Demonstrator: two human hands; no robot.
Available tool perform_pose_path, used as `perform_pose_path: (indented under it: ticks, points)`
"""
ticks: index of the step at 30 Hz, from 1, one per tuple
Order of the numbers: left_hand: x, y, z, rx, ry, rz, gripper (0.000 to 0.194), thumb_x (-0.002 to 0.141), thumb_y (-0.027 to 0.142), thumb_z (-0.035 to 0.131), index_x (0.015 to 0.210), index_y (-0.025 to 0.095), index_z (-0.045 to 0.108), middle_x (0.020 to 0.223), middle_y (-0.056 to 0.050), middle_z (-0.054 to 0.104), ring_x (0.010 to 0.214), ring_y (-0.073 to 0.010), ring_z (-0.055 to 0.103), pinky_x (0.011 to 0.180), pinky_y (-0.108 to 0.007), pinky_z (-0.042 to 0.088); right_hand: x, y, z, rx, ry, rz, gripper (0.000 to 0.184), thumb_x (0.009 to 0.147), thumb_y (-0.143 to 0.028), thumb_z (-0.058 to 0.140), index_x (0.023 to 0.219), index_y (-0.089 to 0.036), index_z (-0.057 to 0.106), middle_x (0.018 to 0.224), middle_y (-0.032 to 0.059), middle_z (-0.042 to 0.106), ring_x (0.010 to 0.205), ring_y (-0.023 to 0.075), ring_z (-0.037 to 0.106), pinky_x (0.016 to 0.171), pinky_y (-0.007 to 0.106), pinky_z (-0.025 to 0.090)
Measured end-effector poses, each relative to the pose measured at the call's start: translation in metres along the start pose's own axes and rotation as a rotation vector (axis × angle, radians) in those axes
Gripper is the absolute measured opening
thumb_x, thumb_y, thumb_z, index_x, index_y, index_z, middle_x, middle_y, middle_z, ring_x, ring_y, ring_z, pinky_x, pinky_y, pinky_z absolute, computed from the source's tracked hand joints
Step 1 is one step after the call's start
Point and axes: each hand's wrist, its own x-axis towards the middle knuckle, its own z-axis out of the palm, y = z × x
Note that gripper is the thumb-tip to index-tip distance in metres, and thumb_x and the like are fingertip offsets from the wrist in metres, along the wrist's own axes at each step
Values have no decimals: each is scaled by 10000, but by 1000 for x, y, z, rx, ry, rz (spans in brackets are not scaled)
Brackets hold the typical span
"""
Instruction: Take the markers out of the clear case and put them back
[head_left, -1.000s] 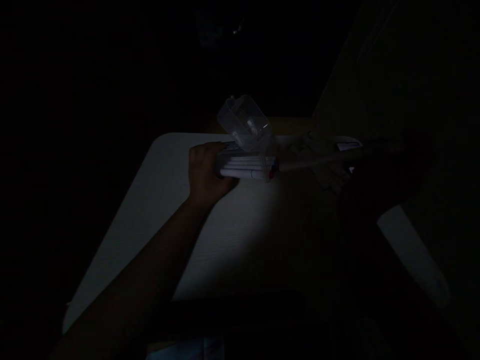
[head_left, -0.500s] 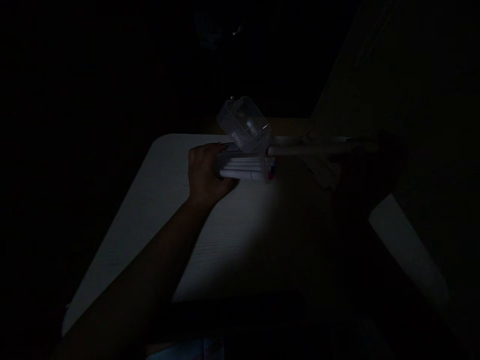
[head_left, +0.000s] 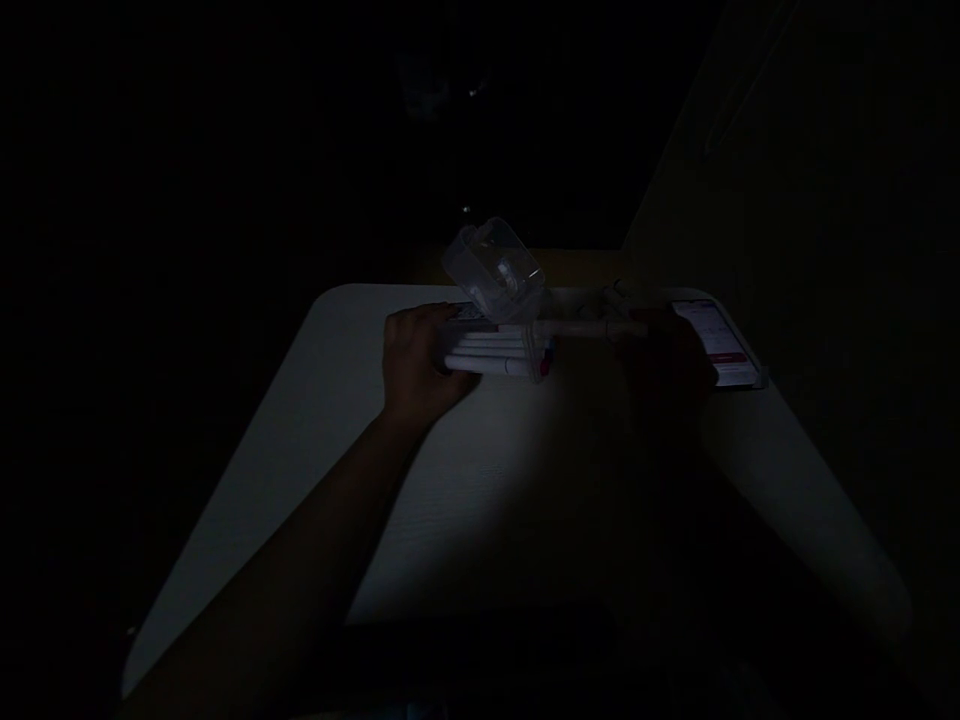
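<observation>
My left hand (head_left: 414,362) is wrapped round the left end of a clear plastic marker box (head_left: 534,355) lying on its side on the table. Several white markers (head_left: 487,366) lie inside, with red and blue ends at the box's right opening. The box's clear lid (head_left: 495,268) stands tilted open above it. From the right, my right hand (head_left: 664,365), deep in shadow, holds another white marker (head_left: 577,328) level, its left end at the upper part of the opening. How far that end reaches inside is hard to see in the dark.
A lit phone (head_left: 716,342) lies on the white table (head_left: 300,450) by its right edge, just beyond my right hand. Dim, marker-like things (head_left: 615,298) rest near the back edge. Most of the surroundings are dark.
My right hand has moved left, bringing the marker's end to the box's opening, and the lit phone has come into sight. My left hand keeps its hold. The view has tilted slightly up.
</observation>
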Motion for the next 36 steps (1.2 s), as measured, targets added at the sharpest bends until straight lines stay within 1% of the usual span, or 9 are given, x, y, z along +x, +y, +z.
perform_pose_path:
  ticks: [3,7,11,14,22,26,29,32,36]
  points:
    - [1,1,-1,-15,10,7,585,614,385,689,1139,223,487,1108,-67,626,1025,-269,572,885,-417,399,-2,1,2,20,-118,23,308,828,-274,538,1129,-230,584,1131,82,634,1010,205,624,818,383,551]
    - [1,1,-2,-3,-26,-18,590,619,386,675,1152,222,482,1121,-75,626,1026,-277,574,886,-429,399,-2,12,9,-34,-212,10,442,801,-243,503,1243,-263,514,1257,91,579,1143,242,568,930,448,508]
    - [1,1,-3,10,-32,-22,583,612,371,673,1145,231,484,1118,-72,633,1022,-277,576,878,-432,403,-7,14,16,-109,-350,-34,518,797,-262,493,1313,-229,462,1326,124,533,1204,270,524,978,491,473]
    - [2,2,-3,-1,-9,10,596,597,355,685,1145,239,481,1119,-65,637,1019,-271,579,873,-422,408,-14,6,19,-109,-365,-38,573,841,-275,427,1405,-198,358,1416,147,439,1308,274,431,1010,484,452]
    - [3,2,-3,8,-10,8,587,606,364,677,1145,229,487,1116,-73,640,1024,-272,585,878,-421,412,-22,5,28,-6,-408,-40,672,856,-335,409,1479,-223,184,1511,135,301,1352,263,376,959,452,505]
    - [3,2,-3,5,-26,-8,571,620,385,666,1141,233,486,1112,-72,639,1028,-274,580,888,-430,405,-26,3,34,-15,-471,-85,692,878,-342,382,1498,-226,97,1506,128,319,1384,250,342,1060,485,427]
    - [2,2,-3,-25,-36,-22,577,625,395,675,1144,232,485,1120,-80,630,1041,-284,570,907,-443,392,-31,1,36,-69,-548,-118,663,897,-324,364,1500,-247,100,1532,89,291,1422,246,279,1139,482,332]
    - [1,1,-2,-59,-46,-27,582,639,392,677,1160,221,484,1140,-92,616,1062,-291,557,925,-452,381,-35,1,37,-118,-569,-137,609,902,-329,368,1484,-268,201,1519,50,330,1440,279,225,1164,527,269]
    - [0,0,-1,-38,-32,-17,584,631,378,678,1160,222,485,1136,-84,617,1054,-283,561,911,-442,391,-31,-1,34,-176,-571,-167,597,898,-309,359,1482,-251,246,1521,49,337,1442,292,213,1152,537,285]
